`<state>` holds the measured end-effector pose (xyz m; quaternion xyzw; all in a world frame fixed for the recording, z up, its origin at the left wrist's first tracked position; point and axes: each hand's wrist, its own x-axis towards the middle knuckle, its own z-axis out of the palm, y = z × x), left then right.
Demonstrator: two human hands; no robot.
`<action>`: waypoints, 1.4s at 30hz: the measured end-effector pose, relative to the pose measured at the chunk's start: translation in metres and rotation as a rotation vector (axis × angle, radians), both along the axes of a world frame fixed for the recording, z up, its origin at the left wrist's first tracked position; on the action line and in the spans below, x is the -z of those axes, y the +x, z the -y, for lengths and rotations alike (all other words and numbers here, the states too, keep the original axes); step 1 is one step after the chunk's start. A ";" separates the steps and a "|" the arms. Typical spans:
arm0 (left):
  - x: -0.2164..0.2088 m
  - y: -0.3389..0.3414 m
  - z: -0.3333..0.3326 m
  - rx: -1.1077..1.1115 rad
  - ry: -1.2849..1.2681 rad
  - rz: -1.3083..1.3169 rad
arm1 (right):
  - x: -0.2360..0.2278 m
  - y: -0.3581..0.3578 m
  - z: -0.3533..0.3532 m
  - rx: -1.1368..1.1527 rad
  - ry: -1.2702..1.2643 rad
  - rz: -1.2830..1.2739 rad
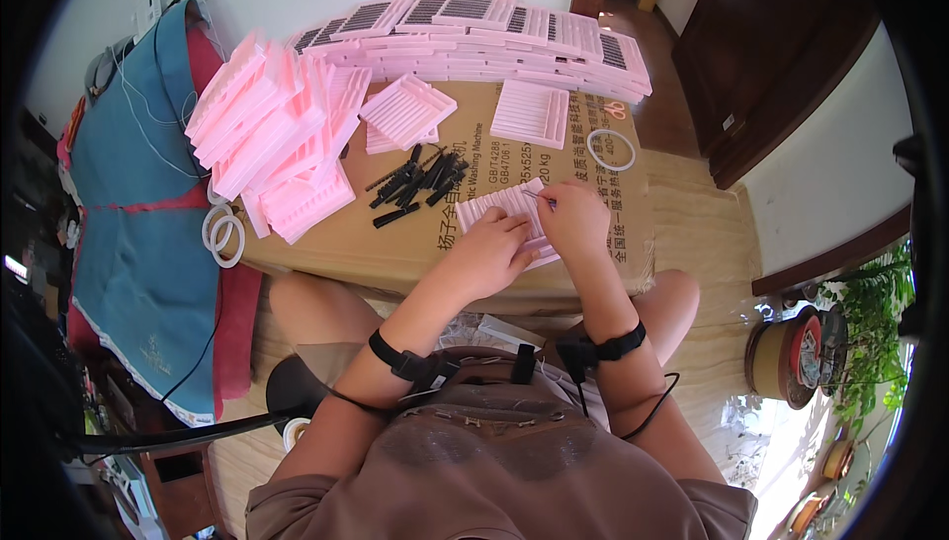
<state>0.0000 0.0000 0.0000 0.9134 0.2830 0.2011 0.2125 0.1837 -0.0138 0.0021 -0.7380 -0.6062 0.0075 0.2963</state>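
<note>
A small pink ribbed tray (491,201) lies on the cardboard box in front of me. My left hand (491,255) holds its near left part, fingers across the ribs and thumb at the near edge. Above the tray's right side, my right hand (578,219) is closed in a pinch. A thin dark sliver shows at its fingertips, too small to name. Just left of the tray lies a loose heap of short black sticks (425,176). My right hand covers the tray's right part.
Pink trays are piled in a leaning stack (267,125) at left. Trays filled with dark pieces (474,8) form a long stack behind. Ribbed trays (531,113) lie nearer. White rings (611,150) and orange-handled scissors (615,109) rest right on the cardboard box (395,263).
</note>
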 end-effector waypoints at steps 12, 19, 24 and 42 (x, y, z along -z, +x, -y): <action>0.009 -0.002 -0.004 0.006 0.063 -0.001 | 0.001 -0.007 -0.009 -0.032 0.007 0.114; 0.007 -0.004 -0.007 0.026 -0.026 -0.019 | -0.003 -0.011 -0.003 -0.066 -0.053 0.160; 0.014 -0.005 -0.011 0.011 0.023 0.006 | -0.009 -0.004 -0.003 -0.043 -0.026 0.114; 0.013 -0.004 -0.018 0.029 -0.033 -0.015 | -0.009 -0.001 -0.007 -0.019 -0.042 0.176</action>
